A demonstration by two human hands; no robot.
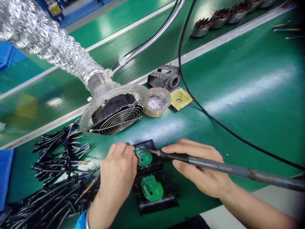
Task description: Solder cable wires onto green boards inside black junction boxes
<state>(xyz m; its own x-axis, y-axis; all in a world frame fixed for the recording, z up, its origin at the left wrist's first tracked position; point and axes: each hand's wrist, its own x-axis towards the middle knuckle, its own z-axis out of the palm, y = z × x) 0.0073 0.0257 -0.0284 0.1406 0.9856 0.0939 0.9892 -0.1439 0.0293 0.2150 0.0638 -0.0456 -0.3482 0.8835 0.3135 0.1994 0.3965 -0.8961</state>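
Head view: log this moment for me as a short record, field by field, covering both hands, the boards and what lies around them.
Left hand: fingertips at the upper board's edge; what they pinch is hidden
Right hand: holds the iron like a pen
Iron tip: over the upper board; contact unclear
Upper board: green, on a black holder
Lower board: green, on black, no hand on it
Above the bench: fan on a silver duct
Beyond the boards: bowl, yellow pad
Left side: cables with coloured wire ends

Illegible lettering on soldering iron (214,164)
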